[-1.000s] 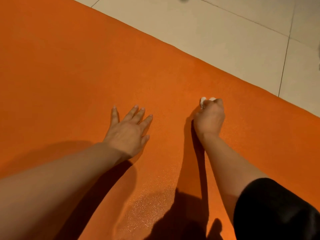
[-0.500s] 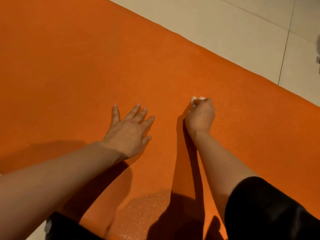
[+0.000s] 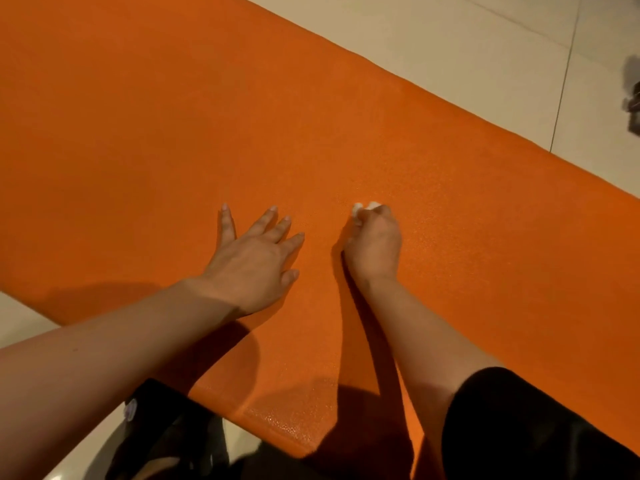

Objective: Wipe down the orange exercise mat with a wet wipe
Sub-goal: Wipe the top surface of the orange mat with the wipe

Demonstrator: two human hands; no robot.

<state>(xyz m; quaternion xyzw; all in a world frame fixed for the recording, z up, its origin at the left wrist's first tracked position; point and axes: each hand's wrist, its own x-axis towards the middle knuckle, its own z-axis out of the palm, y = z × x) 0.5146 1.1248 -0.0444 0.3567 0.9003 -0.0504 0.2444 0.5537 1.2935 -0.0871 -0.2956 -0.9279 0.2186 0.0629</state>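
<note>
My right hand is curled tight around a balled-up wet wipe, pressing it down on the orange exercise mat; only a white bit shows past my knuckles, so I'm guessing most of it sits under my fingers. My left hand lies flat, fingers spread, bracing the mat just left of it. The mat's long axis runs from far left to near right, with the unwiped stretch mostly left and far of the wipe.

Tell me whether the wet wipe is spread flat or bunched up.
Bunched up: the right hand grips the wet wipe, only white bits showing.
</note>
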